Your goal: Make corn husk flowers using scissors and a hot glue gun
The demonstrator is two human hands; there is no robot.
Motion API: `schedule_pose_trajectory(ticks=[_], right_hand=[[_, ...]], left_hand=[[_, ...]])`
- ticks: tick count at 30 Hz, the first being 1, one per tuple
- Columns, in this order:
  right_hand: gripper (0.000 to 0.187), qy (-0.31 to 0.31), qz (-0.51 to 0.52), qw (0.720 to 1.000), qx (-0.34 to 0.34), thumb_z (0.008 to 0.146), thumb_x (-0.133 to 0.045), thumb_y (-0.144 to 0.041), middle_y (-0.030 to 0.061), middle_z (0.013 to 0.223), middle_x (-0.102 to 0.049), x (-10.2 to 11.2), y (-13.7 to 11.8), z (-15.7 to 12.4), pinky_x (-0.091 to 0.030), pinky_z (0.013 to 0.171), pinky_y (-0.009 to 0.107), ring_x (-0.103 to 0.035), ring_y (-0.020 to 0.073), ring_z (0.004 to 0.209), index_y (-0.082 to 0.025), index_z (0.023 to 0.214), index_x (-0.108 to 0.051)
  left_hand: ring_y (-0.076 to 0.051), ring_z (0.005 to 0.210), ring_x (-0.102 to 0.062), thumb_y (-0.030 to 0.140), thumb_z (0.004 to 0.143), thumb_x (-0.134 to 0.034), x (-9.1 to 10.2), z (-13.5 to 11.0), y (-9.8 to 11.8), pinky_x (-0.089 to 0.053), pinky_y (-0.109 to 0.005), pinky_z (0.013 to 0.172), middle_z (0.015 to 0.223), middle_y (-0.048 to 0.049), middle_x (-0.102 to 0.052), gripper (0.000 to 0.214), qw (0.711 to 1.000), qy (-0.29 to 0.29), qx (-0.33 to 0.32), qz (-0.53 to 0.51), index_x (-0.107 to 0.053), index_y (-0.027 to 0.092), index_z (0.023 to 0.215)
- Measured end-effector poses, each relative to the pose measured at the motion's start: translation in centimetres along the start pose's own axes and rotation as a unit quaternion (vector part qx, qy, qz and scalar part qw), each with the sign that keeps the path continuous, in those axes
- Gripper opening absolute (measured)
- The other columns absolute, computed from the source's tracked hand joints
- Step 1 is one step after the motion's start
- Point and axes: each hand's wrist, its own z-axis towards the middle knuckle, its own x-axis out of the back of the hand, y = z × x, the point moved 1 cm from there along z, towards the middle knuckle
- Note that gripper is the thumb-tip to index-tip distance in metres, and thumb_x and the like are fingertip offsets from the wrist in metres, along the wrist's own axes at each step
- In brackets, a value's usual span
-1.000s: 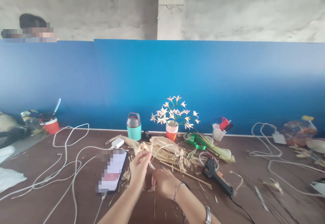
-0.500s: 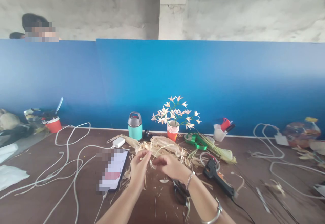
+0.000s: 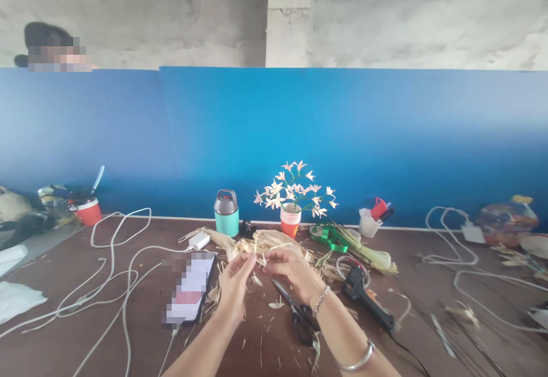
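Note:
My left hand (image 3: 234,283) is closed in a pinch, with a thin pale husk piece (image 3: 256,244) standing up from its fingertips. Close beside it, my right hand (image 3: 295,273) pinches a small whitish husk petal (image 3: 264,260); its exact shape is too small to tell. Both hands hover over a heap of dry corn husks (image 3: 280,239) and scraps. Black scissors (image 3: 299,319) lie below my right wrist, blades pointing up-left. Behind the husks, pale husk flowers (image 3: 295,187) on green stems stand in stacked paper cups (image 3: 290,222).
A phone (image 3: 190,288) and white cables (image 3: 124,286) lie at left. A teal flask (image 3: 226,214) stands behind. Rightward are green ribbon (image 3: 331,237), pale green stalks (image 3: 372,256), a black glue gun (image 3: 366,297) and a white pen cup (image 3: 369,224). A blue partition (image 3: 363,132) closes the back.
My right hand has moved slightly up, its fingertips now pinching near the left hand's. More of the scissors' blades shows below it. The left hand has stayed nearly still.

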Motion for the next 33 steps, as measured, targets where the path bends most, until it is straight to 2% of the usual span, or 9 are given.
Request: schedule_pose_trajectory(ticks=[4, 9, 16, 21, 27, 33], right_hand=[[0.019, 0.016, 0.008, 1.0, 0.001, 0.05, -0.078, -0.023, 0.0011, 0.062, -0.065, 0.0, 0.2, 0.2, -0.044, 0.067, 0.028, -0.06, 0.0146, 0.063, -0.013, 0.065, -0.069], [0.028, 0.035, 0.01, 0.999, -0.009, 0.054, -0.072, -0.019, -0.0007, 0.065, -0.066, 0.5, 0.7, 0.6, -0.042, 0.064, 0.027, -0.059, 0.0136, 0.063, -0.017, 0.081, -0.066], [0.021, -0.025, 0.051, 0.998, -0.003, 0.057, -0.068, -0.016, -0.0005, 0.065, -0.063, 0.6, 1.5, 1.0, -0.036, 0.057, 0.023, -0.055, 0.0116, 0.062, -0.016, 0.076, -0.06], [0.021, -0.024, 0.054, 0.998, 0.001, 0.056, -0.071, -0.018, -0.0011, 0.064, -0.063, 0.5, 1.5, 1.0, -0.037, 0.058, 0.024, -0.057, 0.0125, 0.063, -0.017, 0.073, -0.058], [0.026, -0.022, 0.053, 0.998, 0.0, 0.054, -0.072, -0.018, -0.0023, 0.062, -0.063, 0.3, 1.5, 0.8, -0.038, 0.059, 0.024, -0.058, 0.0124, 0.062, -0.017, 0.073, -0.055], [0.028, -0.033, 0.01, 0.999, 0.005, 0.058, -0.07, -0.018, -0.0021, 0.064, -0.065, 0.4, 1.6, 0.7, -0.041, 0.061, 0.026, -0.059, 0.0137, 0.062, -0.019, 0.082, -0.056]], left_hand=[[-0.016, 0.058, -0.061, 0.042, 0.061, -0.076, -0.1, 0.0, 0.1, -0.046, -0.025, 0.057, 0.064, -0.0001, -0.066, 0.028, 0.998, -0.038, 0.029, -0.045, -0.065, 0.017, 0.069], [-0.014, 0.053, -0.058, 0.04, 0.061, -0.076, -0.1, 0.0, 0.3, -0.044, -0.024, 0.052, 0.058, 0.0017, -0.062, 0.028, 0.996, -0.047, 0.039, -0.068, -0.067, 0.016, 0.072], [-0.011, 0.053, -0.054, 0.04, 0.063, -0.076, -0.2, 0.0, 0.3, -0.041, -0.022, 0.053, 0.056, 0.0017, -0.058, 0.028, 0.996, -0.064, 0.037, -0.057, -0.068, 0.015, 0.07], [-0.01, 0.054, -0.051, 0.037, 0.065, -0.075, -0.2, 0.0, 0.1, -0.041, -0.021, 0.055, 0.058, 0.0022, -0.059, 0.024, 0.994, -0.084, 0.034, -0.055, -0.064, 0.016, 0.063], [-0.009, 0.057, -0.052, 0.034, 0.068, -0.074, -0.2, -0.1, -0.3, -0.04, -0.019, 0.055, 0.064, -0.0006, -0.063, 0.021, 0.993, -0.099, 0.045, -0.056, -0.067, 0.014, 0.066], [-0.01, 0.058, -0.054, 0.033, 0.067, -0.075, -0.2, -0.2, -0.4, -0.041, -0.019, 0.057, 0.061, 0.0001, -0.062, 0.022, 0.99, -0.108, 0.055, -0.07, -0.066, 0.014, 0.063]])
